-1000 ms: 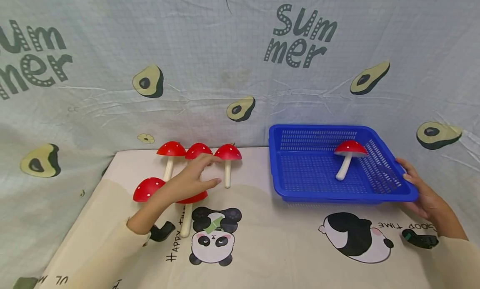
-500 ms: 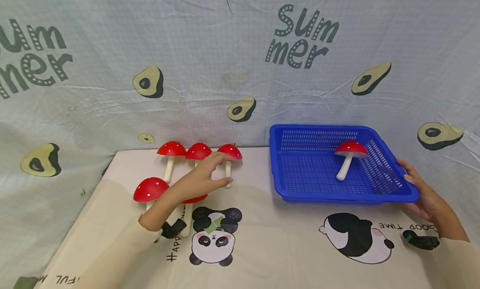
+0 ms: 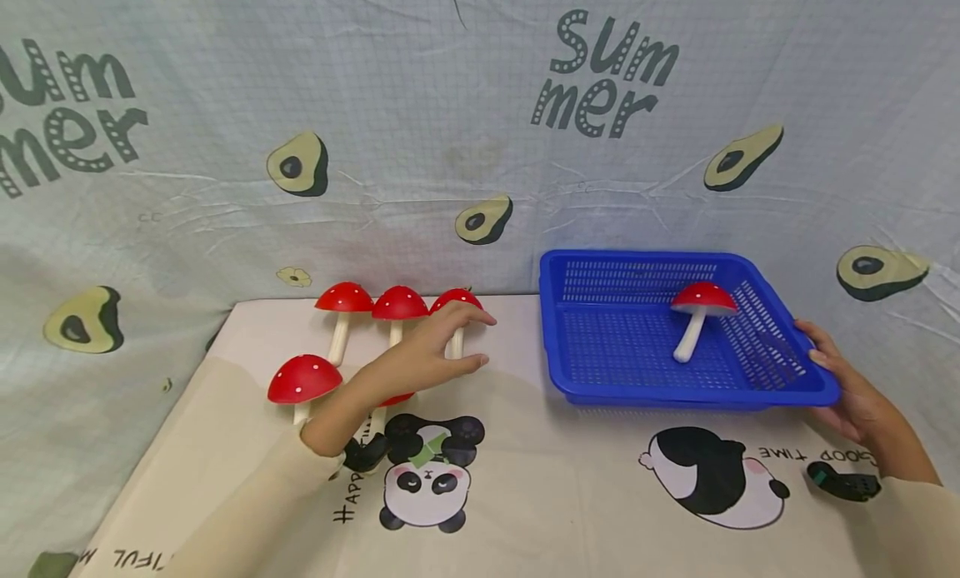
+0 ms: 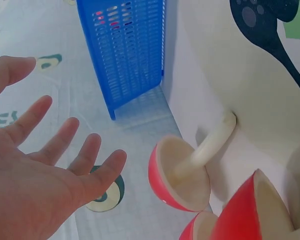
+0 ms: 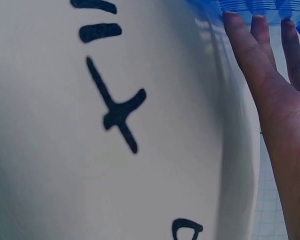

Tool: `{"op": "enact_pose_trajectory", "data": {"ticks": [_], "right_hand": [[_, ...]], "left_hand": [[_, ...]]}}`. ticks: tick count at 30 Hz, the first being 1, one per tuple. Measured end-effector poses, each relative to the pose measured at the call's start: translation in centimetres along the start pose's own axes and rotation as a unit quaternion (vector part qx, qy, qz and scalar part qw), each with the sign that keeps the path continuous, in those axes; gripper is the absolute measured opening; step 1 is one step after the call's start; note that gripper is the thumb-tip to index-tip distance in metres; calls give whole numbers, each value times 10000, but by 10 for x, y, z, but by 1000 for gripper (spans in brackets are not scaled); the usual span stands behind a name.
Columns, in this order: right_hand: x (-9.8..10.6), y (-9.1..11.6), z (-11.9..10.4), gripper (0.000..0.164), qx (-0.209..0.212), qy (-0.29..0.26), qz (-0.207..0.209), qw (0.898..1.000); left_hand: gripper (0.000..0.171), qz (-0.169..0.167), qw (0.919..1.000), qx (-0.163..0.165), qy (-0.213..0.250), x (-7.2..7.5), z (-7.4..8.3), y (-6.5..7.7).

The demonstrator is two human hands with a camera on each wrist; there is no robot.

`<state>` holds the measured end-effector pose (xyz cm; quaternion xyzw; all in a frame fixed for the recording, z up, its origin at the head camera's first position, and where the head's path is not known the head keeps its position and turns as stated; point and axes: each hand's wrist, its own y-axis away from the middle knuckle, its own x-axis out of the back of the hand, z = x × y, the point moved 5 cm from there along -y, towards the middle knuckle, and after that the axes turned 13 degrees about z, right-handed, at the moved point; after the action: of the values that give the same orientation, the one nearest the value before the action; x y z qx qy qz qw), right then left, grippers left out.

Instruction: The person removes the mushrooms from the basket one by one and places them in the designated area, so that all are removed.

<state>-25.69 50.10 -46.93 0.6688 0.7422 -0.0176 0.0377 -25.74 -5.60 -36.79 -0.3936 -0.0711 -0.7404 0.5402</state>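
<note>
My left hand [image 3: 431, 349] hovers with fingers spread and nothing between them, close over the right end of a cluster of toy mushrooms. Nearest it is the rightmost mushroom [image 3: 456, 296], red-capped with white dots and partly covered by the fingers. Its stem [image 4: 217, 140] shows in the left wrist view, beside the spread hand. My right hand [image 3: 851, 395] holds the right rim of a blue plastic basket [image 3: 592, 336], its fingers [image 5: 247, 47] against the basket's lower side in the right wrist view. One mushroom [image 3: 702, 298] lies inside the basket, cap toward the back.
Two more mushrooms stand in the back row, one a red-capped mushroom [image 3: 345, 297] at the left end. A mushroom [image 3: 303, 380] lies nearer the front, and another [image 3: 397, 399] is mostly hidden under the left forearm. A printed cloth [image 3: 562, 495] covers the table; a patterned curtain [image 3: 420, 145] hangs behind.
My left hand has moved rightward across the mushrooms, uncovering the middle back one and overlapping the rightmost. My right hand and the basket have stayed nearly still.
</note>
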Motion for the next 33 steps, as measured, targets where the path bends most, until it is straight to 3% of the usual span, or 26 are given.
{"op": "enact_pose_trajectory", "data": {"ticks": [13, 28, 33], "right_hand": [[0, 0, 2, 52, -89, 22, 74, 9999], [1, -1, 4, 53, -154, 125, 130, 9997], [0, 0, 4, 52, -116, 13, 73, 9999]], "left_hand": [[45, -175, 9998, 103, 59, -10, 7, -3], [45, -233, 9994, -219, 121, -22, 21, -14], [47, -327, 9991, -182, 193, -28, 27, -18]]}}
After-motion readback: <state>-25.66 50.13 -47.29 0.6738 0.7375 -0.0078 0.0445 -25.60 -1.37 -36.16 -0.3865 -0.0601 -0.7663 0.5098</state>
